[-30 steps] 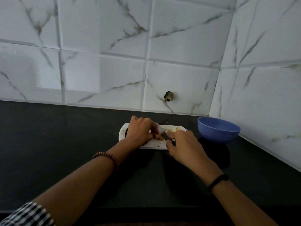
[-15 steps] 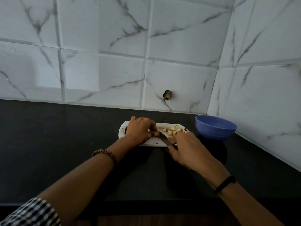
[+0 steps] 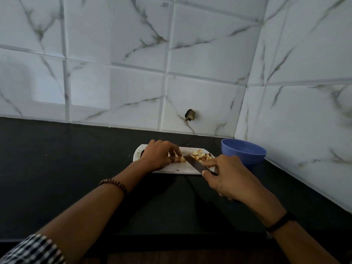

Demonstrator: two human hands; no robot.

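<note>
A person stands at a black desk point(image 3: 57, 159) in a corner with a white tiled wall point(image 3: 200, 54). A small white board point(image 3: 171, 170) lies on the desk, close to the wall.

The left hand point(image 3: 158, 157) rests on the board. Its fingers are bent down and pinch a little yellow-brown piece of food point(image 3: 181, 159), holding it on the board.

The right hand point(image 3: 230, 176) holds a knife point(image 3: 195, 164). Its fingers are curled round the handle, and one finger is stretched out toward the blade. The blade slants up and to the left. Its tip is right at the piece of food, but I cannot tell if it touches.

Just behind the blade, a heap of cut bits point(image 3: 202, 156) lies on the right part of the board.

A blue bowl point(image 3: 247, 155) stands on the desk, just beside the right end of the board.

The left wrist wears a bead bracelet point(image 3: 114, 184). The right wrist wears a black band point(image 3: 280, 222). A checked sleeve point(image 3: 32, 250) shows on the left arm.
</note>
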